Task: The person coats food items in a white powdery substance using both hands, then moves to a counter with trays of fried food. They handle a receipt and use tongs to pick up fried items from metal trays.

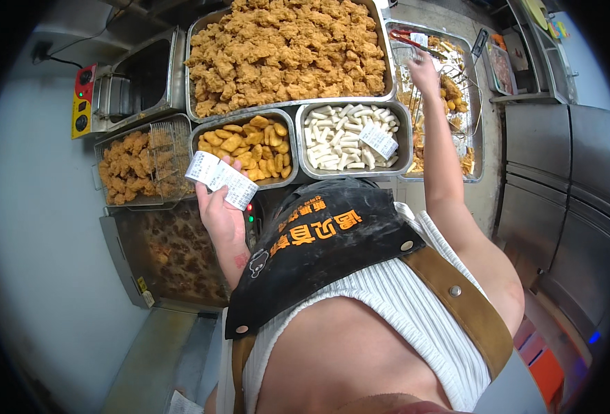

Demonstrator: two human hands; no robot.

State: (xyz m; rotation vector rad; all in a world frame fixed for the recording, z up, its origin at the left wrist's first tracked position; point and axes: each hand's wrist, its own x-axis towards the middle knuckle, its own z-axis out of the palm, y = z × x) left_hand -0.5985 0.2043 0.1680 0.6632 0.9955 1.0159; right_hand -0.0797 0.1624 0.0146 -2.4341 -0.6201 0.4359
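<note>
My left hand [223, 220] holds a printed paper slip [222, 178] between thumb and fingers, above a steel pan [295, 155] of golden nuggets [255, 145]. Beside that pan, white stick-shaped pieces [336, 134] fill another one, with a second printed slip [379, 139] lying on them. Stretched out to the far right, my right hand [424, 72] is over a long perforated steel tray [475, 155]. Its blurred fingers are right by red-handled tongs [413, 42]; whether they grip these cannot be told. Fried pieces [452, 95] and a wire basket lie in this tray.
A large pan heaped with fried chicken [289, 52] stands at the back. At left are a wire basket of fried chicken [134, 165], a fryer with dark bubbling oil [180, 253] and another fryer [144, 72] with a control box [83, 101]. Steel cabinet doors [538, 150] line the right.
</note>
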